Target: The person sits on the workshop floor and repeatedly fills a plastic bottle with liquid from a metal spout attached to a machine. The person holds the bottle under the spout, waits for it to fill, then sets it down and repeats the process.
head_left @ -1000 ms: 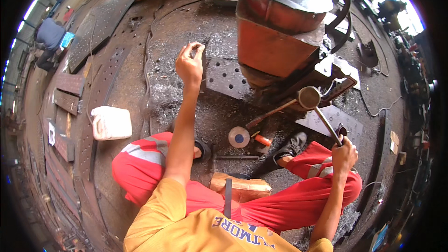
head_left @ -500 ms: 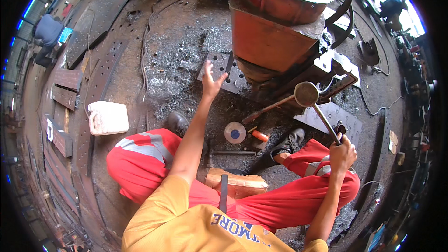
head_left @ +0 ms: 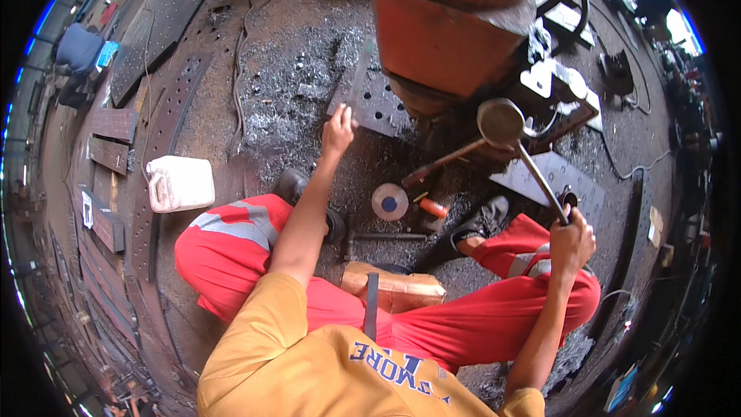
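Observation:
My right hand (head_left: 572, 243) is wrapped round the end of a metal spoke lever (head_left: 543, 183), which runs from a round hub (head_left: 500, 123) on the red machine (head_left: 448, 46). My left hand (head_left: 337, 133) is closed at the lower end of a thin flat strip (head_left: 360, 69), which is smeared by motion. The strip points away from me over a steel plate with holes (head_left: 378, 108), partly under the machine. Metal shavings (head_left: 285, 100) cover the floor around the plate.
Between my legs stand a clear bottle with a blue cap (head_left: 390, 202), an orange container (head_left: 434, 208), a metal bar (head_left: 390, 237) and a wooden block (head_left: 401, 289). A white jerrycan (head_left: 180, 184) sits left. Steel plates (head_left: 174, 108) lie beyond it, near a bending person (head_left: 79, 54).
My left hand has gone from spread fingers to a closed grip on the strip, which has shifted left. My right hand stays on the lever. The whole view has shifted slightly.

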The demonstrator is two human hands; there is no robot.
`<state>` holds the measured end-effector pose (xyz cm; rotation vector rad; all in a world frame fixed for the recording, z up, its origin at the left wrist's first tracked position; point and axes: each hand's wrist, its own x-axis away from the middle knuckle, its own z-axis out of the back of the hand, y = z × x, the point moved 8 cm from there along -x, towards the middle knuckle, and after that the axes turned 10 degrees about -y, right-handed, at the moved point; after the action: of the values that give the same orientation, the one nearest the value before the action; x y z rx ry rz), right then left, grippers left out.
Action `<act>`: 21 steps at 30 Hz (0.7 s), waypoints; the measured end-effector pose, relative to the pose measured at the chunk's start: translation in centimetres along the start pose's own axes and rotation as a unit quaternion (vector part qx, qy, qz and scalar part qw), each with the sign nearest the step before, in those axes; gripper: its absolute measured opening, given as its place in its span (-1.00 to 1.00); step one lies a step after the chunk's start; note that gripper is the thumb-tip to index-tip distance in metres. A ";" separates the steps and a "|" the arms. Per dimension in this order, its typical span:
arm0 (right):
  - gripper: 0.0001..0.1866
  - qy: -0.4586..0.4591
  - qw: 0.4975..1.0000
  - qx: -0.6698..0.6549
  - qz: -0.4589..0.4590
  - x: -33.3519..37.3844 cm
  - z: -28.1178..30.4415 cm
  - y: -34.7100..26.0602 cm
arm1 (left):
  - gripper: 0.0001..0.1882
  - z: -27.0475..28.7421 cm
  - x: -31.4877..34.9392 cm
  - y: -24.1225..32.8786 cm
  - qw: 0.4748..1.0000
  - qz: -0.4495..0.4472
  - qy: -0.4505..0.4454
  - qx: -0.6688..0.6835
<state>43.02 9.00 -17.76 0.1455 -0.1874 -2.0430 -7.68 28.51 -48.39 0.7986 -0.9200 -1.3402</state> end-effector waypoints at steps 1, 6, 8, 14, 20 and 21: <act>-0.64 -0.012 1.000 -0.005 0.010 -0.5 -0.3 -0.6 | -0.65 1.1 2.3 -2.3 0.992 -0.069 0.009 -0.103; -0.63 0.014 0.999 -0.025 0.024 -0.7 -0.1 -0.5 | -0.66 -3.4 10.6 -8.0 0.965 -0.118 -0.138 -0.189; -0.63 0.012 0.999 -0.030 0.028 -0.6 0.3 -0.7 | -0.68 -5.7 11.5 -8.0 0.967 -0.087 -0.199 -0.133; -0.64 0.005 0.999 -0.036 0.016 -0.6 -0.1 0.0 | -0.74 -7.4 7.7 -5.8 0.982 0.023 -0.119 -0.146; -0.66 -0.037 0.998 -0.040 -0.010 -0.6 -0.6 0.2 | -0.70 -3.5 3.9 -8.7 0.987 0.078 -0.039 -0.138; -0.65 -0.020 0.999 -0.036 -0.005 -0.6 -0.3 0.4 | -0.70 -4.9 4.6 -8.4 0.982 0.023 -0.090 -0.163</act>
<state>43.68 9.33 -18.00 0.0613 -0.1373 -2.0608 -6.97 23.11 -57.67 0.4074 -0.8249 -1.4907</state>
